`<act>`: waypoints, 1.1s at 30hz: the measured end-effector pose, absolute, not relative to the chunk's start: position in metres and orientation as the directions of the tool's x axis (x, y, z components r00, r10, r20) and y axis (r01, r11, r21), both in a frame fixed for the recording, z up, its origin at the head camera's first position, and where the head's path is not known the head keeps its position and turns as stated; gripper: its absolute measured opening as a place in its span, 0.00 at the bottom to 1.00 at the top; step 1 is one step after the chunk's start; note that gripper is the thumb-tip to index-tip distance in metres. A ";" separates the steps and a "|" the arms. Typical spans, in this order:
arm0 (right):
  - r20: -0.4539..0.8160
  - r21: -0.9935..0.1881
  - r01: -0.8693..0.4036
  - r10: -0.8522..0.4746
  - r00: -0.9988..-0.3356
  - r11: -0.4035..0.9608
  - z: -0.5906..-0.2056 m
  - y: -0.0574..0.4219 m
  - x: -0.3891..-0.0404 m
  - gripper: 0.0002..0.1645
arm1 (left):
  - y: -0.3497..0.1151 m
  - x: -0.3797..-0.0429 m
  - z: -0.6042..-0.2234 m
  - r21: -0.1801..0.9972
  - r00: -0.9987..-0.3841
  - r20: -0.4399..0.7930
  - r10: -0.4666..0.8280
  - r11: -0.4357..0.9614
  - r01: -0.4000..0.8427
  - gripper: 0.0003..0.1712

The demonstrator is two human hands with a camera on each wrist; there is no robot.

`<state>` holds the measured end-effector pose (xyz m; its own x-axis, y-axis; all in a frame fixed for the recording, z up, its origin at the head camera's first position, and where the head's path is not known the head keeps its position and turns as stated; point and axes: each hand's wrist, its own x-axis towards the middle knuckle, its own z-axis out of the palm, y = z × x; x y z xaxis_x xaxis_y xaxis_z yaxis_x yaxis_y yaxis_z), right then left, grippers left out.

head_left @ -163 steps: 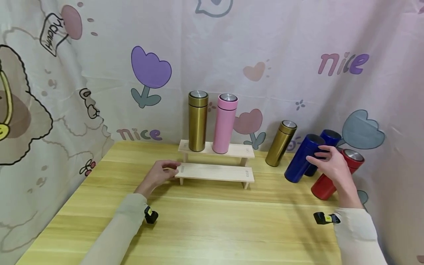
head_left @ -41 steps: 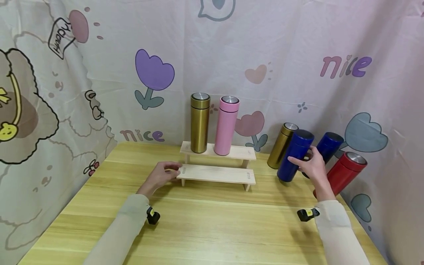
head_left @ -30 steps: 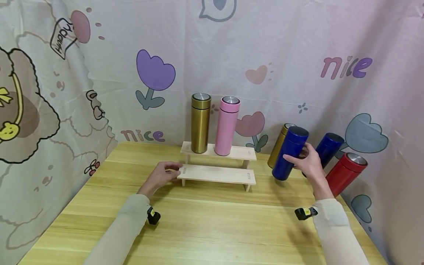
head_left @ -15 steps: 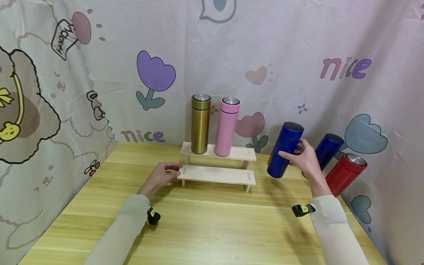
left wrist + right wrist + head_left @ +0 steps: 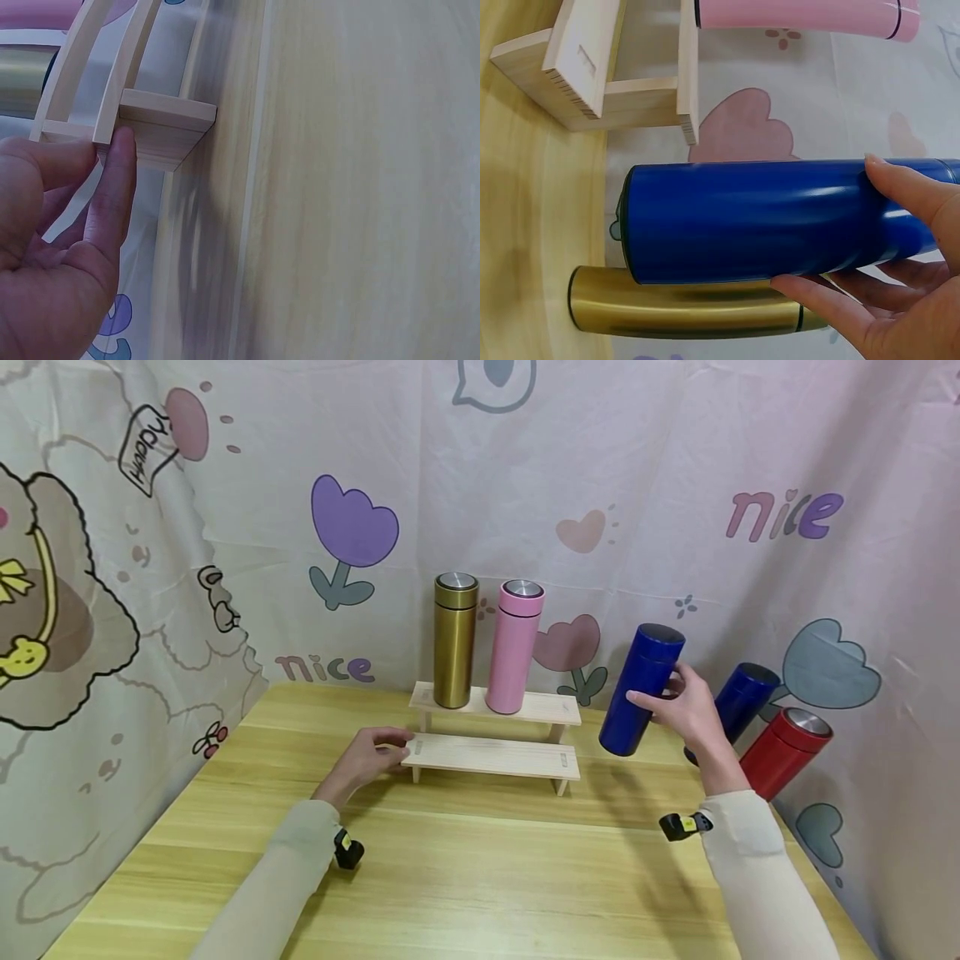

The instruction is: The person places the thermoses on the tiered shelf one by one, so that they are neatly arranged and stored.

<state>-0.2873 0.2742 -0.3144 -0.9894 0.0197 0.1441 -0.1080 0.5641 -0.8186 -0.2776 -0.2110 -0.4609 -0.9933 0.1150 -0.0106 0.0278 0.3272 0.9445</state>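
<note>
My right hand point(image 5: 688, 706) grips a blue vacuum flask point(image 5: 637, 697), its thumb on the near side and the fingers wrapped behind. The flask hangs tilted above the table, right of a two-step wooden display rack point(image 5: 491, 754). In the right wrist view, the flask's base point(image 5: 675, 225) points toward the table. My left hand point(image 5: 365, 762) pinches the left end of the rack's lower step between thumb and fingers, as the left wrist view shows at the wooden board end point(image 5: 109, 112). A gold flask point(image 5: 454, 643) and a pink flask point(image 5: 513, 647) stand on the upper step.
A second gold flask point(image 5: 682, 304) stands behind the held one, hidden from the head view. Another blue flask point(image 5: 742, 702) and a red flask point(image 5: 787, 752) stand at the table's right. A printed curtain point(image 5: 480, 485) hangs behind the wooden table point(image 5: 480, 877).
My right hand has taken hold of the front blue flask, lifted it off the table and moved it left, covering the gold flask behind. My left hand stays on the rack.
</note>
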 end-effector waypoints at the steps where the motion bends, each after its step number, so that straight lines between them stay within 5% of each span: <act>1: 0.143 -0.817 -0.108 0.017 -0.990 0.567 -0.312 0.273 -0.288 0.64 | -0.211 -0.278 -0.461 0.945 -0.994 -0.014 0.110 0.326 0.023 0.20; 33: 0.156 -0.806 -0.138 -0.018 -0.988 0.576 -0.276 0.256 -0.294 0.61 | -0.210 -0.276 -0.459 0.942 -0.995 -0.011 0.098 0.334 0.022 0.20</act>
